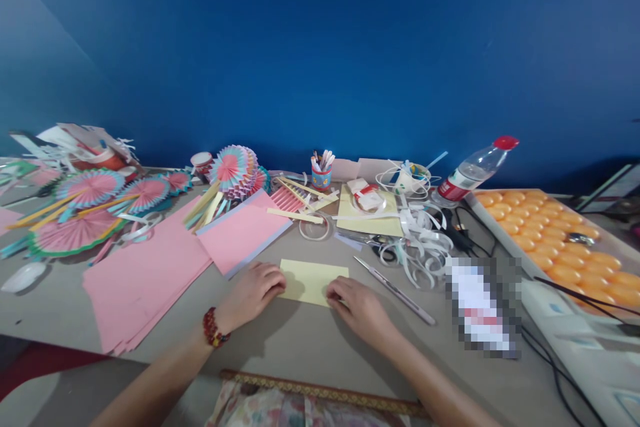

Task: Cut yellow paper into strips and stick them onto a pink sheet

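A small pale yellow sheet of paper [315,278] lies on the grey table [280,340] in front of me. My left hand [253,293], with a red bead bracelet on its wrist, rests with curled fingers on the sheet's left edge. My right hand [357,307] presses its curled fingers on the sheet's lower right corner. Both hands pinch or press the paper against the table.
Pink paper sheets [150,273] lie to the left, with finished paper fans [90,207] behind them. A metal ruler [395,290], scissors and white paper strips [420,240] lie right. A pen cup [321,173], a plastic bottle [473,173] and a tray of orange balls [555,233] stand further back and right.
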`<state>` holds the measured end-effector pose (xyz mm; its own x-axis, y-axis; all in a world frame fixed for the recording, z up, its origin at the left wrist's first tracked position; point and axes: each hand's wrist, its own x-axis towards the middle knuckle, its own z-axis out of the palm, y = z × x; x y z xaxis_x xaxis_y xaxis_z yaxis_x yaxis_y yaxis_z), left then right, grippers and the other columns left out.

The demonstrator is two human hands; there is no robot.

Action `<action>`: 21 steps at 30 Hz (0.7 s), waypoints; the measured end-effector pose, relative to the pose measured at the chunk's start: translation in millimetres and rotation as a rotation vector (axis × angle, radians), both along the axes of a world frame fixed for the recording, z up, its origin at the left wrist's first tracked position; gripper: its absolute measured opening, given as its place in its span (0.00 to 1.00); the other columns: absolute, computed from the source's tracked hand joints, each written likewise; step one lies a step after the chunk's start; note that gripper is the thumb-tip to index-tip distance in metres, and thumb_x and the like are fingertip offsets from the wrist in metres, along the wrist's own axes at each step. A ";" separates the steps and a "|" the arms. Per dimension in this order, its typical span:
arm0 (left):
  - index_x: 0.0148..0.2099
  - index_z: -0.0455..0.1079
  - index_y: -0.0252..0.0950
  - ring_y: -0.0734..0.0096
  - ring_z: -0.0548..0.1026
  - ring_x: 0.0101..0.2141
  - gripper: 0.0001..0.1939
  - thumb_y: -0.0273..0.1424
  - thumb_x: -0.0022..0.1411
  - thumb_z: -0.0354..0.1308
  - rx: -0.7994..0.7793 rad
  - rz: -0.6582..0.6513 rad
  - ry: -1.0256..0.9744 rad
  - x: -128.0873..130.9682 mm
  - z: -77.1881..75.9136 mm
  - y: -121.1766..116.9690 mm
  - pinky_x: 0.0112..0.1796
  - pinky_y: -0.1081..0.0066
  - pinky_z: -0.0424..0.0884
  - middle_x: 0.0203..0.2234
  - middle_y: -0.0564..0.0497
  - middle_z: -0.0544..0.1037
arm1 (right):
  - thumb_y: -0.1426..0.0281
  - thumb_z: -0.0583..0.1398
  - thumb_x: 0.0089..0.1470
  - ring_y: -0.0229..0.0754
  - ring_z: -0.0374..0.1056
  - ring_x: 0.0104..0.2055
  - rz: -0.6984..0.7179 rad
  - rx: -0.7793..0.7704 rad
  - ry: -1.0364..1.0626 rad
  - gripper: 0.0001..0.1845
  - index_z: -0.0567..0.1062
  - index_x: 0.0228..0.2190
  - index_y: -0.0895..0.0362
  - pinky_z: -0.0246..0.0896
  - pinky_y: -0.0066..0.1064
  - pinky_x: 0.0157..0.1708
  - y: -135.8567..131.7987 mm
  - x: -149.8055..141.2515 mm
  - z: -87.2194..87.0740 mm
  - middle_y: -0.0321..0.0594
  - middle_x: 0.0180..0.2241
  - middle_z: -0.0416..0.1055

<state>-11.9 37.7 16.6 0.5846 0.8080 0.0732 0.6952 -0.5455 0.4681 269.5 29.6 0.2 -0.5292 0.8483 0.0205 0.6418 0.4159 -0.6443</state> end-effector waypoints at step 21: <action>0.39 0.69 0.37 0.67 0.73 0.39 0.09 0.29 0.73 0.50 0.000 0.006 0.018 2.2 3.1 -1.4 0.42 0.65 0.62 0.36 0.51 0.76 | 0.75 0.52 0.63 0.42 0.66 0.39 0.046 0.112 -0.056 0.10 0.73 0.34 0.54 0.59 0.30 0.39 -4.1 0.7 4.7 0.40 0.38 0.68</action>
<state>-9.6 36.3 19.6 0.5814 0.8112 0.0630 0.7065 -0.5417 0.4555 270.2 25.4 4.8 -0.5705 0.8172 0.0826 0.6542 0.5129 -0.5558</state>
